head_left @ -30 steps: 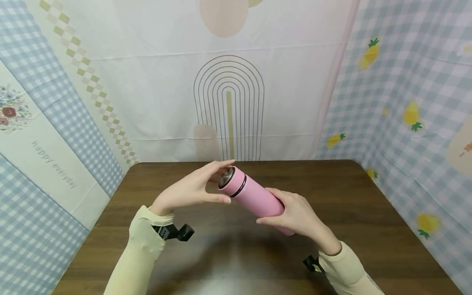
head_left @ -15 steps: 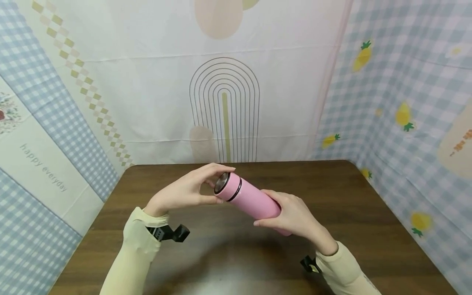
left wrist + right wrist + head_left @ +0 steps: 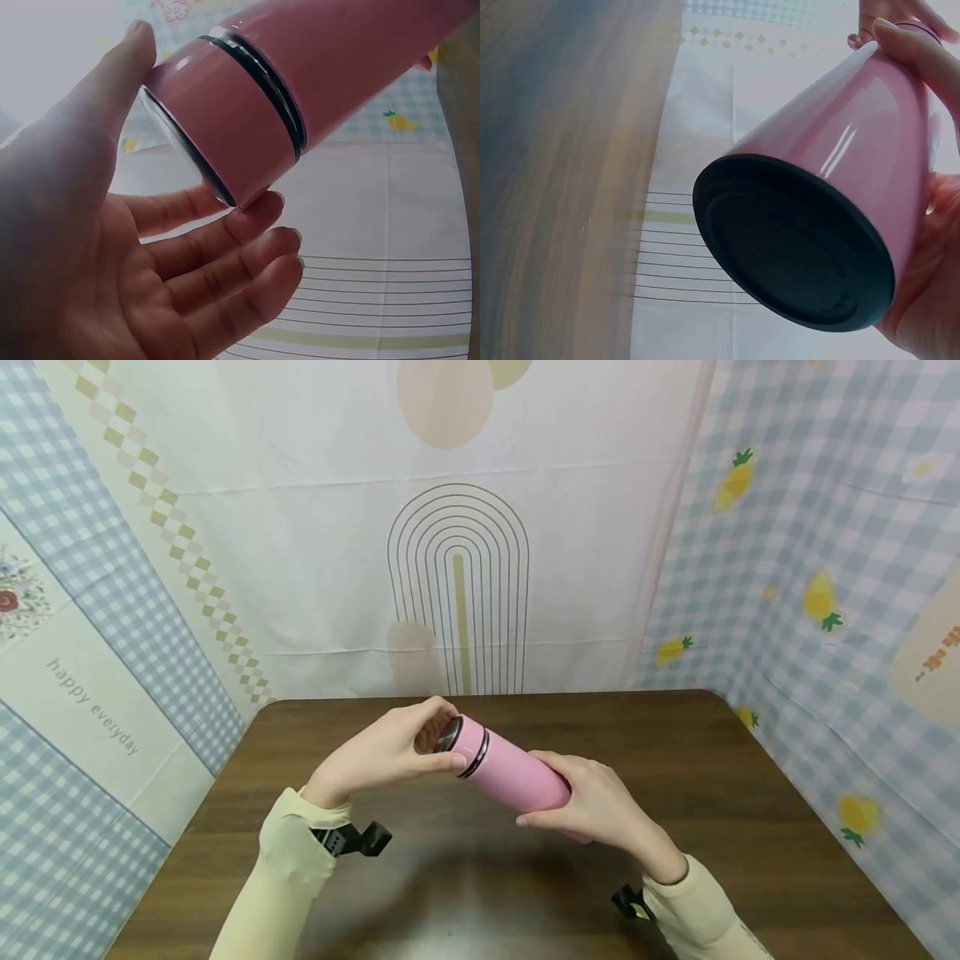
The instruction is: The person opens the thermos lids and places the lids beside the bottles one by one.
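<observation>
A pink thermos bottle (image 3: 517, 774) is held tilted above the table, its lid end raised toward the left. My right hand (image 3: 600, 797) grips the lower part of its body. The black base (image 3: 795, 244) fills the middle of the right wrist view. My left hand (image 3: 382, 756) is at the pink lid (image 3: 225, 120), thumb on one side and fingertips on the other. A black ring (image 3: 274, 90) runs between lid and body. In the head view, the left fingers are partly hidden behind the lid's silver top (image 3: 448, 735).
A brown wooden table (image 3: 360, 902) lies below both hands. A white patterned cloth (image 3: 315, 568) hangs behind it, with blue checked cloth (image 3: 810, 693) at the right. Dark wrist cameras (image 3: 375, 839) sit at the cuffs.
My left hand has closed in on the lid, its thumb now lying against the side and its fingers bent around it. The right hand keeps its hold on the bottle, and the view has shifted slightly.
</observation>
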`<action>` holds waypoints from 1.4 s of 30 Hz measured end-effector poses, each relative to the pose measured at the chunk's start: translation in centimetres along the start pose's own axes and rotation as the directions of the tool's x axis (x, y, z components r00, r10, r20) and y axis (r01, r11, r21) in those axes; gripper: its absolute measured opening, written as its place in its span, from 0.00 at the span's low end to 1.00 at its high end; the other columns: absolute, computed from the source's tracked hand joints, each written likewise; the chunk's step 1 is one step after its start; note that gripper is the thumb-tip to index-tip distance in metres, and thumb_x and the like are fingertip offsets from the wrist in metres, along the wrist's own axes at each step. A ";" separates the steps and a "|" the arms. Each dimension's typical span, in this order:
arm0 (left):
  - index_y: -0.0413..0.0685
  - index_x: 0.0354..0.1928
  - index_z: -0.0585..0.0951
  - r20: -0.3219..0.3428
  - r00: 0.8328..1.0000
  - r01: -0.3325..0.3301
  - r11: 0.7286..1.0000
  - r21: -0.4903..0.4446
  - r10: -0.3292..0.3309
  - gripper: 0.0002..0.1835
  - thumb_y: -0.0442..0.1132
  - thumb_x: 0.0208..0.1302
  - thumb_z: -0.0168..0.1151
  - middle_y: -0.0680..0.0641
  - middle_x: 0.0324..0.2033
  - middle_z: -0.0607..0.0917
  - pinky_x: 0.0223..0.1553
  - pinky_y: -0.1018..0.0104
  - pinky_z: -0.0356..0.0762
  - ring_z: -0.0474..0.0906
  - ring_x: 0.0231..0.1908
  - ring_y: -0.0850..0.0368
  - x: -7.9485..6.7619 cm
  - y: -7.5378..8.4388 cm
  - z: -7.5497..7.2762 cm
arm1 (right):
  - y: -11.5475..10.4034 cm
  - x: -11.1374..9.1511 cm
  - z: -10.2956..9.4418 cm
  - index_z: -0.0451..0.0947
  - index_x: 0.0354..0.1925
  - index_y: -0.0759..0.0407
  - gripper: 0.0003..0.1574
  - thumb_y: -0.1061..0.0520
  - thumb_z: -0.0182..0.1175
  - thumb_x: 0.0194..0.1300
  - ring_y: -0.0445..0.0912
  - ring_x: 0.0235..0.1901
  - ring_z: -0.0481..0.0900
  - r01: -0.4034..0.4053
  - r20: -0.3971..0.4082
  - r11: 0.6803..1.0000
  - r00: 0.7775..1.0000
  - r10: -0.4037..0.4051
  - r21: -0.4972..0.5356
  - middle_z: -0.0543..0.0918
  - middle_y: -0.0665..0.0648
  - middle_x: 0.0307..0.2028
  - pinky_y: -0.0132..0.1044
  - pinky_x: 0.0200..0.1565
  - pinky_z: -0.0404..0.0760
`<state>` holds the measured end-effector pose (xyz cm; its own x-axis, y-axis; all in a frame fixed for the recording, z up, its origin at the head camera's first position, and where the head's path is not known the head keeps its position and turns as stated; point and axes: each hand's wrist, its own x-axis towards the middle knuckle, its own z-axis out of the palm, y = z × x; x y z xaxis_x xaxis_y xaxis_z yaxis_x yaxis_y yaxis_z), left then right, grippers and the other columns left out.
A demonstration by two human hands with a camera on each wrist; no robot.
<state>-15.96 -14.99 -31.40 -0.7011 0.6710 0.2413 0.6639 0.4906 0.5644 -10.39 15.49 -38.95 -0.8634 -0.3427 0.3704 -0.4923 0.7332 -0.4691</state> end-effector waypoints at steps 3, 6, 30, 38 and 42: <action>0.57 0.53 0.77 -0.011 0.999 0.031 0.999 0.022 -0.031 0.27 0.65 0.61 0.67 0.60 0.37 0.82 0.41 0.64 0.80 0.79 0.37 0.64 0.0 0.1 0.1 | 0.0 0.0 0.0 0.80 0.61 0.44 0.51 0.25 0.77 0.41 0.38 0.38 0.81 -0.003 0.001 1.000 1.000 0.003 -0.005 0.86 0.43 0.47 0.38 0.38 0.80; 0.56 0.51 0.78 -0.025 0.999 0.043 0.998 0.038 -0.042 0.25 0.62 0.62 0.68 0.60 0.36 0.82 0.41 0.64 0.80 0.79 0.37 0.65 0.0 0.1 0.1 | -0.1 0.0 0.0 0.80 0.61 0.44 0.51 0.26 0.77 0.41 0.38 0.38 0.82 -0.003 0.004 1.000 1.000 0.003 -0.004 0.86 0.44 0.48 0.39 0.38 0.80; 0.57 0.72 0.68 0.056 0.946 -0.317 0.947 -0.052 0.319 0.38 0.39 0.61 0.73 0.54 0.71 0.67 0.69 0.59 0.63 0.61 0.71 0.57 -0.6 -0.5 -0.5 | 0.1 -0.2 0.0 0.80 0.62 0.46 0.52 0.25 0.76 0.42 0.41 0.40 0.82 0.005 -0.026 1.000 1.000 -0.005 0.004 0.86 0.47 0.48 0.40 0.38 0.80; 0.52 0.72 0.69 0.061 0.942 -0.325 0.943 -0.064 0.329 0.37 0.33 0.62 0.71 0.54 0.69 0.70 0.69 0.59 0.65 0.65 0.69 0.57 -0.6 -0.7 -0.6 | 0.2 -0.2 0.0 0.80 0.61 0.45 0.51 0.26 0.77 0.41 0.41 0.40 0.82 -0.004 -0.021 1.000 1.000 0.004 0.019 0.86 0.46 0.49 0.40 0.39 0.80; 0.57 0.72 0.69 0.034 0.959 -0.279 0.957 -0.077 0.282 0.38 0.44 0.62 0.74 0.57 0.67 0.73 0.64 0.62 0.72 0.74 0.62 0.61 -0.5 -0.7 -0.6 | 0.2 -0.2 -0.1 0.79 0.62 0.46 0.51 0.26 0.76 0.43 0.41 0.40 0.82 0.005 -0.024 0.999 1.000 -0.004 0.041 0.86 0.46 0.49 0.41 0.40 0.80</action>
<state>-16.23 -16.07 -31.44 -0.4760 0.8006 0.3640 0.8111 0.2397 0.5336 -10.29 15.77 -39.10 -0.8584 -0.3316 0.3915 -0.5009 0.7068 -0.4996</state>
